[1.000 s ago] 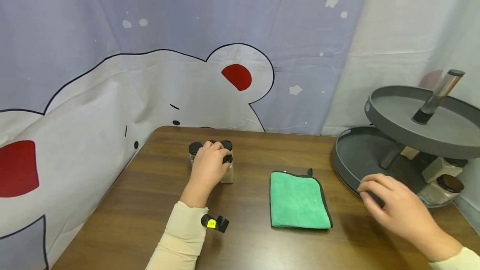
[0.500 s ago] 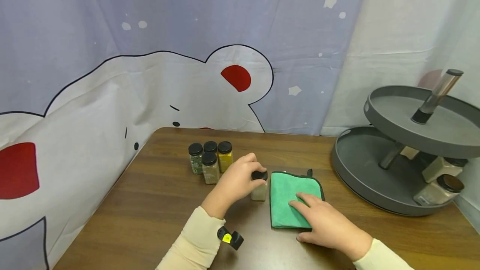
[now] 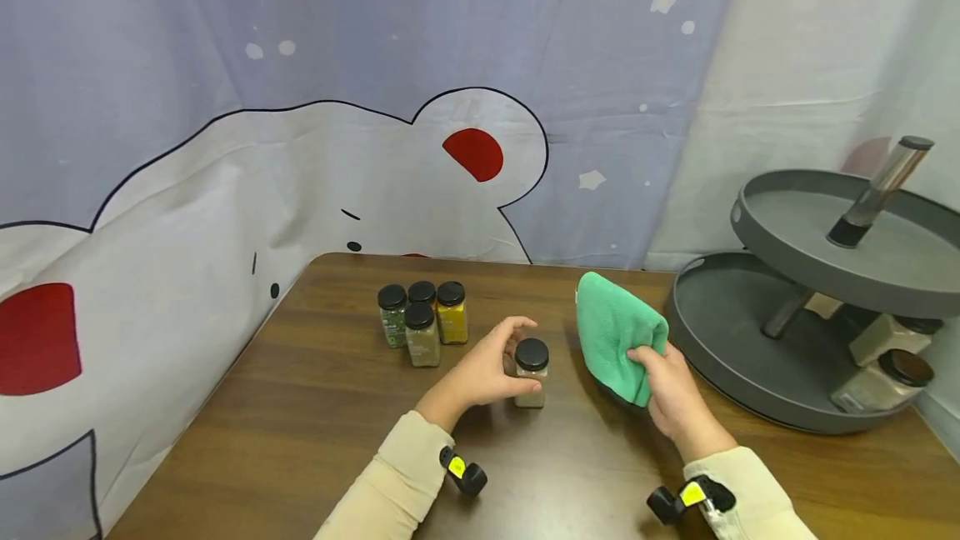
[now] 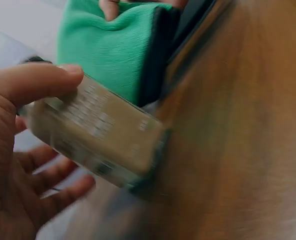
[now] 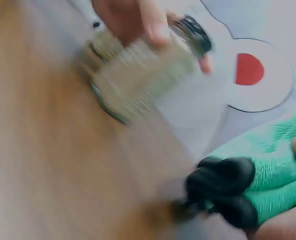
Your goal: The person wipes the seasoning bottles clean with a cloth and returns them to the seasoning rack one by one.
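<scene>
My left hand (image 3: pixel 483 369) grips a square spice jar (image 3: pixel 530 390) with a black lid and pale brown contents. In the left wrist view the thumb lies across the jar (image 4: pixel 108 125) near its lid, while several fingers spread loosely on its other side. Pinched in my right hand (image 3: pixel 675 394) is a green cloth (image 3: pixel 611 332) with dark trim, lifted off the table and bunched at the thumb. The right wrist view shows the folded cloth (image 5: pixel 278 175) with its black edging, the jar (image 5: pixel 145 77) across from it.
Several spice jars (image 3: pixel 423 347) with black lids stand grouped left of the hands. At the right is a grey two-tier tray (image 3: pixel 693 340), more jars (image 3: pixel 885 377) on its lower tier. Behind the wooden table (image 3: pixel 300 423) hangs a printed curtain (image 3: pixel 637 40).
My left hand has brought one jar from the group rightward to mid-table. My right hand has come from beside the tray to the cloth, taken hold of it and raised it.
</scene>
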A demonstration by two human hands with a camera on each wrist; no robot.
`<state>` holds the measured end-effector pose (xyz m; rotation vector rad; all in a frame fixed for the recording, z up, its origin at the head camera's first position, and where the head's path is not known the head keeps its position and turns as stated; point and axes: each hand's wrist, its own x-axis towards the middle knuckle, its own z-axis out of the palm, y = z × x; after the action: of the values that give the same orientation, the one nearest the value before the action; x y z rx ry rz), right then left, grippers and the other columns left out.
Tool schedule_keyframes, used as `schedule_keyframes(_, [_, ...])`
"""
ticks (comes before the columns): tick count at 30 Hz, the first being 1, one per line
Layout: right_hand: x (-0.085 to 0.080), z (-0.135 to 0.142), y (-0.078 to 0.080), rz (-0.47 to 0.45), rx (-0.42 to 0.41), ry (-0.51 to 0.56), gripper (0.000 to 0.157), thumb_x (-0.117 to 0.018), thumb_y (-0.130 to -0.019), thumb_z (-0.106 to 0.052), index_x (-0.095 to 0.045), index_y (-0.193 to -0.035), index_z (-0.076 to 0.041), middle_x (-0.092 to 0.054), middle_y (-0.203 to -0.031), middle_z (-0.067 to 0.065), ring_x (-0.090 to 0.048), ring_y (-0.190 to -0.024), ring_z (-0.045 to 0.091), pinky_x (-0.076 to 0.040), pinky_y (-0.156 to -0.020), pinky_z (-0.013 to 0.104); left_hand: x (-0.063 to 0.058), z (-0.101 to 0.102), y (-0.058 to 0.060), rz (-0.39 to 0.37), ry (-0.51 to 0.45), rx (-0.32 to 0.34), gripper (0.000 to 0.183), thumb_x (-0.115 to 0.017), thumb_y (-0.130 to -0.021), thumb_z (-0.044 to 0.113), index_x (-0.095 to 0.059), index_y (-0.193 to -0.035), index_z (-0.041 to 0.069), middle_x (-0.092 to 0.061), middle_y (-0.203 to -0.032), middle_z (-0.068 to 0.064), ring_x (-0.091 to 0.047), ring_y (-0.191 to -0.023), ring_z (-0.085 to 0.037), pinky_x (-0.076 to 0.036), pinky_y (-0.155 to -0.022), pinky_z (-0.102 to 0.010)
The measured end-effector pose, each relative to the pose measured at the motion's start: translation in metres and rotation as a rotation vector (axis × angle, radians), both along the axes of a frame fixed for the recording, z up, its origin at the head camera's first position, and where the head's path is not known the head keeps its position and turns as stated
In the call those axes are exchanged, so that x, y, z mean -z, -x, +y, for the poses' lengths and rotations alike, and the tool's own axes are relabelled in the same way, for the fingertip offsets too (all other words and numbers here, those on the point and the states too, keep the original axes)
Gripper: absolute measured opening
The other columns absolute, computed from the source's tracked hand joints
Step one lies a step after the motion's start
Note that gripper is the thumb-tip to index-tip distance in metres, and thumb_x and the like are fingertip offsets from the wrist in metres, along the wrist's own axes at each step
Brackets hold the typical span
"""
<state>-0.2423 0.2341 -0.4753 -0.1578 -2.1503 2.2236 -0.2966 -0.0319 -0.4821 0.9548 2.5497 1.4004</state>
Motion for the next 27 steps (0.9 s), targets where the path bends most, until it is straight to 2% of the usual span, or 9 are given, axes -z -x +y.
schedule_keyframes(1, [0.004,-0.006,0.0,0.002,-0.013,0.131,0.032,-0.044,-0.097,-0.004,-0.046,-0.129,-0.002,-0.064,-0.105,-0.004,-0.064,-0.092,0.008,-0.054,-0.081,0.025,0.003,0.001,0.001,-0.015,-0.025,0.005,0.074,-0.087,-0.079,0.019,-0.048,-0.141,0.013,-0.06,-0.119,-0.006,-0.058,-0.092,-0.014,-0.052,-0.078,-0.029])
schedule_keyframes(3, [0.014,-0.02,0.0,0.034,-0.063,0.314,0.028,-0.042,-0.099,-0.005,-0.044,-0.127,-0.008,-0.063,-0.108,-0.008,-0.062,-0.1,0.007,-0.052,-0.088,0.024,0.01,0.005,0.0,-0.018,-0.076,-0.015,0.063,-0.088,-0.079,0.015,-0.055,-0.133,0.01,-0.065,-0.111,-0.003,-0.061,-0.087,-0.012,-0.053,-0.076,-0.027])
schedule_keyframes(6, [0.027,-0.038,-0.003,0.089,-0.119,0.408,0.026,-0.04,-0.104,-0.012,-0.043,-0.13,-0.012,-0.063,-0.116,-0.01,-0.06,-0.109,0.006,-0.049,-0.096,0.024,0.02,0.013,-0.003,0.048,-0.122,-0.083,0.057,-0.09,-0.077,0.019,-0.061,-0.125,0.009,-0.068,-0.106,0.0,-0.061,-0.086,-0.009,-0.053,-0.075,-0.026])
schedule_keyframes(9, [0.036,-0.051,-0.005,0.115,-0.068,0.357,0.031,-0.051,-0.104,-0.013,-0.044,-0.133,-0.006,-0.064,-0.116,-0.007,-0.062,-0.107,0.007,-0.049,-0.095,0.023,0.028,0.023,-0.007,0.11,-0.143,-0.144,0.056,-0.09,-0.077,0.023,-0.063,-0.124,0.009,-0.067,-0.106,0.001,-0.059,-0.083,-0.009,-0.051,-0.072,-0.025])
schedule_keyframes(11, [0.039,-0.055,-0.005,0.094,0.0,0.273,0.037,-0.059,-0.101,-0.011,-0.045,-0.133,0.0,-0.065,-0.111,-0.008,-0.063,-0.103,0.005,-0.05,-0.092,0.021,0.032,0.028,-0.009,0.14,-0.151,-0.17,0.055,-0.09,-0.077,0.025,-0.064,-0.123,0.009,-0.066,-0.106,0.0,-0.056,-0.082,-0.009,-0.05,-0.071,-0.024])
schedule_keyframes(14, [0.04,-0.058,-0.006,0.059,0.052,0.226,0.035,-0.062,-0.099,-0.009,-0.049,-0.128,0.006,-0.066,-0.104,-0.008,-0.063,-0.098,0.004,-0.051,-0.088,0.02,0.034,0.031,-0.011,0.157,-0.17,-0.193,0.053,-0.091,-0.076,0.025,-0.066,-0.12,0.01,-0.065,-0.105,0.0,-0.056,-0.081,-0.011,-0.05,-0.07,-0.025])
schedule_keyframes(19, [0.04,-0.058,-0.013,0.169,0.029,0.287,0.023,-0.05,-0.103,-0.006,-0.048,-0.125,0.001,-0.065,-0.109,-0.008,-0.062,-0.103,0.006,-0.051,-0.091,0.023,0.036,0.03,-0.012,0.161,-0.162,-0.205,0.046,-0.091,-0.076,0.026,-0.066,-0.111,0.011,-0.063,-0.099,0.002,-0.057,-0.079,-0.011,-0.051,-0.069,-0.024])
schedule_keyframes(23, [0.041,-0.057,-0.016,0.21,-0.004,0.154,0.018,-0.052,-0.103,-0.008,-0.056,-0.118,0.0,-0.067,-0.103,-0.009,-0.062,-0.098,0.005,-0.051,-0.087,0.021,0.036,0.03,-0.012,0.164,-0.17,-0.197,0.043,-0.091,-0.076,0.025,-0.064,-0.106,0.012,-0.06,-0.096,0.003,-0.057,-0.078,-0.01,-0.051,-0.068,-0.023])
schedule_keyframes(27, [0.042,-0.056,-0.017,0.231,0.012,0.071,0.022,-0.052,-0.102,-0.005,-0.056,-0.12,0.008,-0.068,-0.101,-0.01,-0.062,-0.096,0.004,-0.051,-0.086,0.021,0.037,0.031,-0.012,0.172,-0.183,-0.197,0.043,-0.092,-0.075,0.024,-0.062,-0.103,0.012,-0.059,-0.095,0.003,-0.056,-0.077,-0.01,-0.05,-0.068,-0.023])
